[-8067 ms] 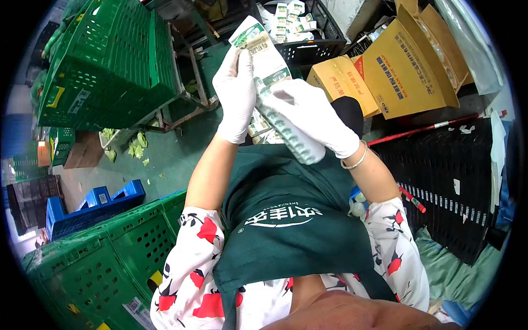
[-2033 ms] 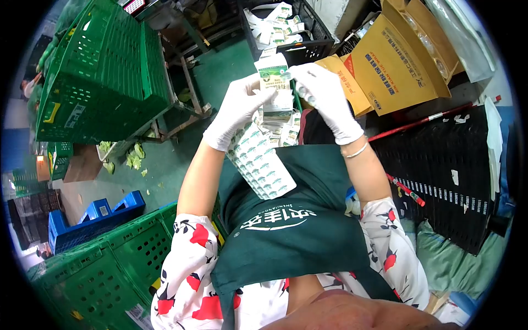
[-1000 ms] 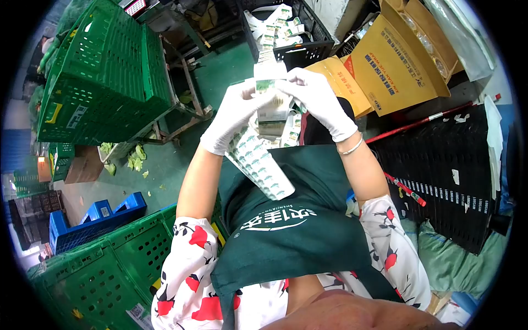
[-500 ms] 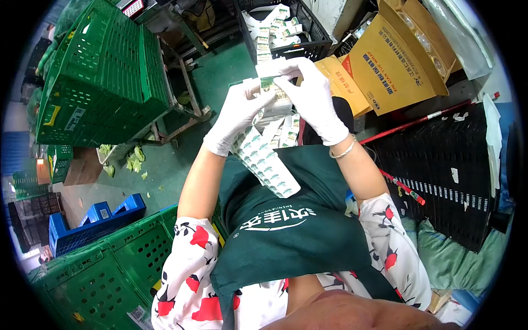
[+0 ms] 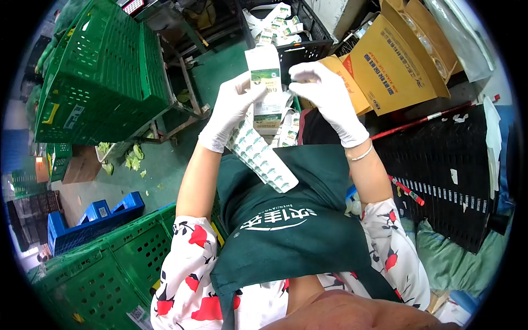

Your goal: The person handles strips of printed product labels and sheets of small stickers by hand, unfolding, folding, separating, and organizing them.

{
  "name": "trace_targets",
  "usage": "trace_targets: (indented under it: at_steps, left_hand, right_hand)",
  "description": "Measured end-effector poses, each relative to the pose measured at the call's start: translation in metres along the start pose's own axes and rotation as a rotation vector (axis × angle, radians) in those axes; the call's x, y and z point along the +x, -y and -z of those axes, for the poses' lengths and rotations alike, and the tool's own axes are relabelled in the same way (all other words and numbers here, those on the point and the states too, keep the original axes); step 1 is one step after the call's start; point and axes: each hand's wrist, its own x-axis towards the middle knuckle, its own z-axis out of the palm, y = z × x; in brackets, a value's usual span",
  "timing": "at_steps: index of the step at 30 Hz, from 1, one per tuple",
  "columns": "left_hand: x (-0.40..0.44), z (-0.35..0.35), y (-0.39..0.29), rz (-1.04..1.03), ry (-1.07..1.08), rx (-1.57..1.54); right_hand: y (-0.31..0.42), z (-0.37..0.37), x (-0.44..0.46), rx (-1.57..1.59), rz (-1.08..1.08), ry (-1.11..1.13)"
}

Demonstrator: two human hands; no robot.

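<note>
My left hand point(image 5: 230, 110), in a white glove, has its thumb pressed over a white-and-green printed paper strip point(image 5: 266, 77) that stands up in front of me. A white sheet of small green stickers point(image 5: 263, 159) hangs from the same hand down across my dark green apron point(image 5: 297, 231). To the right of the strip, my right hand point(image 5: 325, 99), also gloved, is apart from it, with curved fingers spread from the thumb and nothing visible between them. More printed strips point(image 5: 288, 127) lie below and behind the held one, partly hidden.
A black crate point(image 5: 305, 50) with several more printed strips stands ahead. Cardboard boxes point(image 5: 393, 60) and stacked black crates point(image 5: 440, 170) are on the right. Green crates point(image 5: 102, 77) sit on a metal frame at left, with blue pallets point(image 5: 93, 220) and scattered leaves point(image 5: 133, 159) on the floor.
My right hand has let go of the strip and moved right, its fingers opening. The strip now stands more upright and shows more of its face in my left hand.
</note>
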Motion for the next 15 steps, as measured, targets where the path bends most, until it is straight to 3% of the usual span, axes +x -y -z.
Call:
trace_targets:
  at_steps: [3,5,9,10,11,13,15]
  left_hand:
    - [-0.002,-0.008,0.004,0.009,0.049,0.022]
    - [-0.001,-0.01,0.007,0.021,0.069,0.03]
    - [-0.005,-0.01,0.004,0.061,0.079,0.011]
    - [-0.005,-0.008,0.004,0.055,0.064,0.022]
    - [-0.005,-0.006,0.007,0.052,0.054,0.033]
    - [-0.007,-0.005,0.0,0.042,-0.004,-0.042]
    - [-0.001,-0.002,0.002,-0.024,-0.069,-0.018]
  right_hand:
    - [-0.002,-0.011,0.01,0.02,0.113,-0.095]
    - [-0.003,-0.021,0.015,-0.136,0.215,-0.118]
    - [-0.01,-0.034,0.019,-0.23,0.193,-0.186]
    - [-0.019,-0.029,0.022,-0.633,0.306,-0.301]
    - [-0.022,-0.024,0.022,-0.659,0.305,-0.406]
    - [-0.024,-0.013,0.022,-0.544,0.126,-0.467]
    - [-0.018,-0.009,0.01,-0.314,0.03,-0.317]
